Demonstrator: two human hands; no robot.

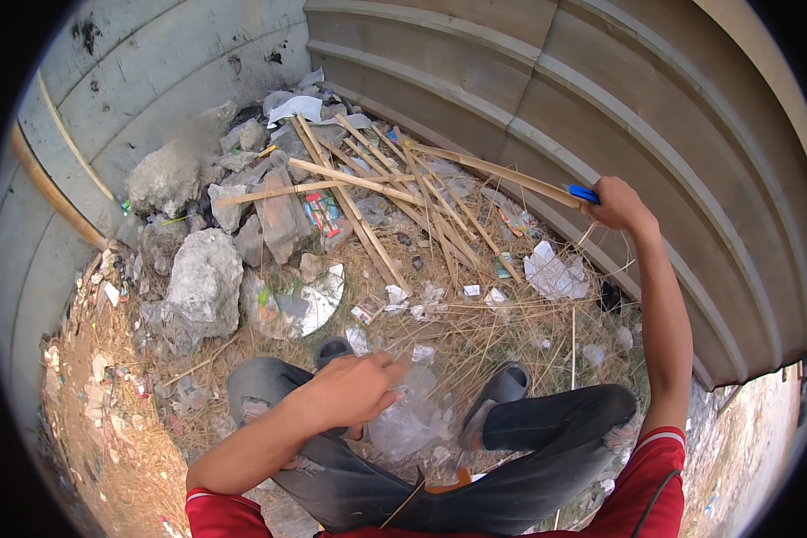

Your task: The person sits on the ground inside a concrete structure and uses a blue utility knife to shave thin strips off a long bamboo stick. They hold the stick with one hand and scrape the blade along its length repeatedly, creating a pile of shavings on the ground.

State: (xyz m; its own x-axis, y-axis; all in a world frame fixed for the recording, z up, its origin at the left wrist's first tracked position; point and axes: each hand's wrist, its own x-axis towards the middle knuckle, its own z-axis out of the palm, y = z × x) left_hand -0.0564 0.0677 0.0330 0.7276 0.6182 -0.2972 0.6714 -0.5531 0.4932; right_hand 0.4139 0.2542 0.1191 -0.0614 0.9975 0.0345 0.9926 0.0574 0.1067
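Observation:
My right hand [615,204] is stretched out by the brown metal sheet wall, fingers closed round a slim blue plastic tool [582,193] whose kind I cannot make out. A long split bamboo strip [502,170] runs from under that hand back to the pile, its near end at my fingers. Over my lap, bent at the wrist, is my left hand [360,389]; its fingers are smeared by motion and I see nothing clear in them. In front of me, more bamboo strips [368,182] lie crossed on the ground.
Broken concrete lumps [204,280] and stones pile up at the left. Corrugated brown sheeting [619,117] closes off the right, a grey wall [179,63] the far left. Paper scraps [556,271], plastic and dry grass litter the ground around my sandals [509,384].

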